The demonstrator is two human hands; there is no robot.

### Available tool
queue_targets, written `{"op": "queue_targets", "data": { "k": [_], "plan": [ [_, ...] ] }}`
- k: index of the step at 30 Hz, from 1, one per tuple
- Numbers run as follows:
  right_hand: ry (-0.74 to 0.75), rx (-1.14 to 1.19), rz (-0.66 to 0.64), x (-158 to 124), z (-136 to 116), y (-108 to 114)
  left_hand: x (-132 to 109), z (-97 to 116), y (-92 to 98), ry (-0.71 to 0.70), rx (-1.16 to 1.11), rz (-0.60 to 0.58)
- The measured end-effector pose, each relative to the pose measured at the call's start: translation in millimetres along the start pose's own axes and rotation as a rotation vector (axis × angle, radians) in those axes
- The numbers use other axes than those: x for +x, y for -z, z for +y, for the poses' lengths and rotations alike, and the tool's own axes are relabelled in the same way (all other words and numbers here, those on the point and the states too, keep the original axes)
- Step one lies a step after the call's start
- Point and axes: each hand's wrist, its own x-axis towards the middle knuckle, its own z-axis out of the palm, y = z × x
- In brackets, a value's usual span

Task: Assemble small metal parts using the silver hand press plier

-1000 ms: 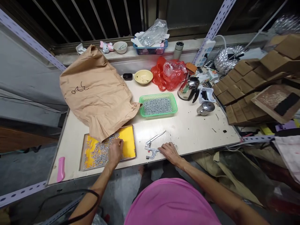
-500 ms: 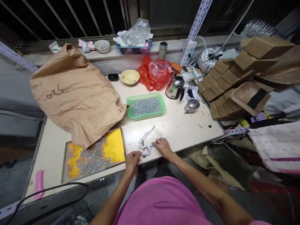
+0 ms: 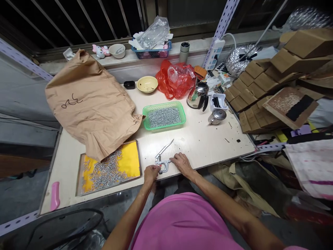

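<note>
A metal hand tool [image 3: 164, 166] with a long angled lever lies on the table near its front edge. My left hand [image 3: 152, 173] is closed in a pinch at the tool's left end, by a small red part; what the fingertips hold is too small to name. My right hand [image 3: 183, 164] has its thumb and fingers on the end of the tool's right arm. Behind the tool stands a green basket [image 3: 146, 125] full of small metal pieces. A tray with a yellow lining [image 3: 132, 159] to the left holds many similar pieces.
Brown paper sack [image 3: 91, 104] covers the table's left and overlaps the tray. Pink handle [image 3: 54, 196] lies front left. At the back are a yellow bowl [image 3: 147, 84], red bag [image 3: 177, 81], kettle [image 3: 197, 95] and metal cup [image 3: 217, 116]. Small cartons [image 3: 262, 83] are stacked right.
My left hand has moved slightly right, closer against the tool's left end. My right hand keeps its place on the tool. The camera view has shifted a little.
</note>
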Motion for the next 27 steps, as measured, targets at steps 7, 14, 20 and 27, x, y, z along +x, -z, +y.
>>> {"op": "queue_targets", "data": {
  "k": [7,14,20,27],
  "plan": [
    [0.046,-0.005,-0.02,0,2,2,1,4,1.1,0.074,0.07,-0.089],
    [0.103,-0.009,-0.064,1,6,4,-10,10,-3.8,0.156,0.08,-0.135],
    [0.123,-0.008,-0.113,3,6,6,-16,14,-6.7,0.14,0.069,-0.03],
    [0.147,0.004,-0.162,10,10,19,-19,3,-14.8,0.092,0.059,0.06]
  ]
}}
